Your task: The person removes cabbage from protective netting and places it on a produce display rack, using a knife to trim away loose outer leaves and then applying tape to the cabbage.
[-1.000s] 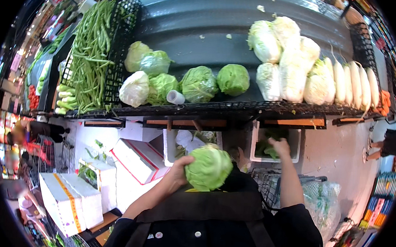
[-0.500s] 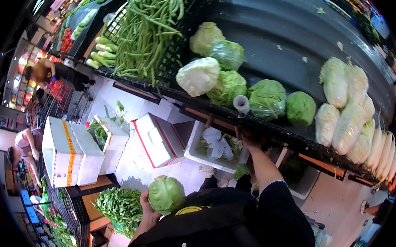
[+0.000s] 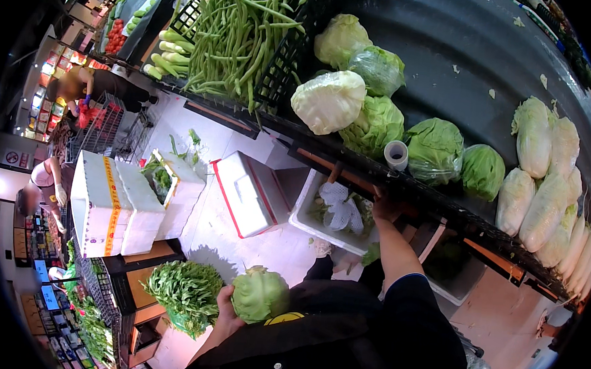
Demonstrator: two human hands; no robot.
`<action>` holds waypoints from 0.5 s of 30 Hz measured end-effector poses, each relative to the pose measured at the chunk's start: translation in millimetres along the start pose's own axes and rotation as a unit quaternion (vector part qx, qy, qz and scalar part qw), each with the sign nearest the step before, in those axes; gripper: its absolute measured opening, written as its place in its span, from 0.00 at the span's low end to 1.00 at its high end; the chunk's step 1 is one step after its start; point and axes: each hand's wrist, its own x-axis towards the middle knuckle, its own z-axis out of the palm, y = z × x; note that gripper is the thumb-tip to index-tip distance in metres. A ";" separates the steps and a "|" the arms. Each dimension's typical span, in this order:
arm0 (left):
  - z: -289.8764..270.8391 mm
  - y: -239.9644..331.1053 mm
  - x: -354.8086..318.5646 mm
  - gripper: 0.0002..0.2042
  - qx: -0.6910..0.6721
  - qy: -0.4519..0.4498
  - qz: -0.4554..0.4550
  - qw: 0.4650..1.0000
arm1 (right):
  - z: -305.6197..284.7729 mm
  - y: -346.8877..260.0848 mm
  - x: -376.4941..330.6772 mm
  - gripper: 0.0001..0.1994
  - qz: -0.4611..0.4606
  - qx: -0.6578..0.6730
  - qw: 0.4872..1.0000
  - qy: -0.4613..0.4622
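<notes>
The black shirt (image 3: 428, 328) has blue sleeve trim (image 3: 405, 278) and pale buttons (image 3: 277, 366), with seemingly a yellow-marked dark apron (image 3: 328, 328) over it.

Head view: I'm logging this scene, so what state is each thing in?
Left hand: closed on the held cabbage
Held cabbage: whole as far as seen
Right hand: grip hidden
Foam box by it: open-topped
Foam netting: lying in that box
Green beans: loose, heaped
White tube: open-ended
Cabbage right of the tube: film-wrapped

Cabbage (image 3: 260, 295) shifted leftward; both hands (image 3: 227, 308) too
</notes>
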 end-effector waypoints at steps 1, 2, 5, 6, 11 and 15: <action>0.4 0.0 -0.1 0.38 0.010 -0.012 0.001 1.000 | -0.6 1.0 -5.1 0.20 -0.019 -0.022 1.000 -0.010; 0.6 -0.3 -0.1 0.38 0.010 -0.008 0.004 1.000 | -1.5 1.4 -15.5 0.20 -0.047 -0.034 0.998 0.007; 0.4 0.4 1.9 0.40 0.019 -0.018 0.010 1.000 | -13.1 0.6 -50.5 0.22 -0.004 0.094 0.990 -0.109; 0.5 1.6 2.9 0.41 0.023 -0.020 0.008 0.999 | -20.9 -0.7 -62.5 0.23 0.031 0.162 0.970 -0.177; 13.0 9.3 1.9 0.37 0.065 -0.065 -0.027 0.995 | -103.6 -1.5 -110.8 0.13 0.023 0.531 0.672 -0.516; 39.0 2.9 -3.6 0.38 0.129 -0.099 -0.040 0.986 | -181.0 -17.8 -138.0 0.13 -0.027 0.539 0.661 -0.521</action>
